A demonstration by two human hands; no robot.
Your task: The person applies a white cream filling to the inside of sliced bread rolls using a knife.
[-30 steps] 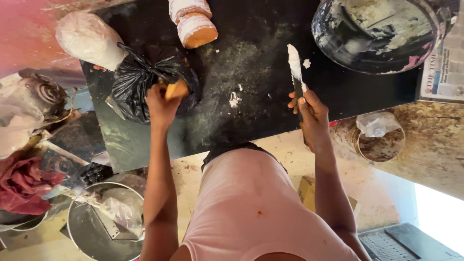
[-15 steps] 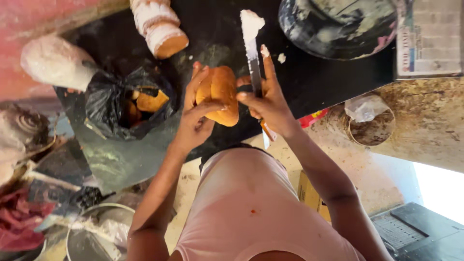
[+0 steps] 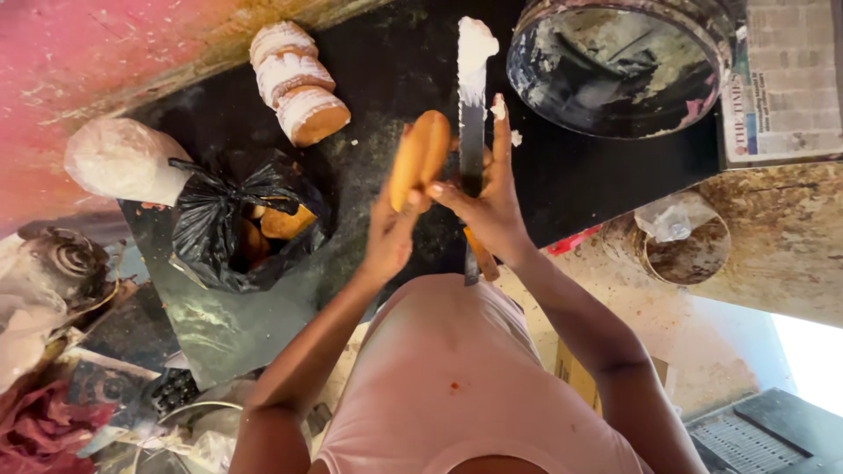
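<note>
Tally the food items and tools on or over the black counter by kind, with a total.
Bun held in left hand: 1
Cream-filled buns in a row: 3
Knife with white cream, in right hand: 1
Black plastic bag with buns inside, number hidden: 1
White bag: 1
Round dark pan: 1
Total: 8

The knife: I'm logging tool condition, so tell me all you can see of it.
The knife is a long, straight, flat metal blade, dulled and smeared, with a thick dab of white cream on its tip. A brownish handle end pokes out below the right hand, which grips it with the forefinger laid along the blade. It is held above the black counter, tip pointing away from the person, right beside the golden bun held in the left hand. Whether the blade touches the bun cannot be told.
</note>
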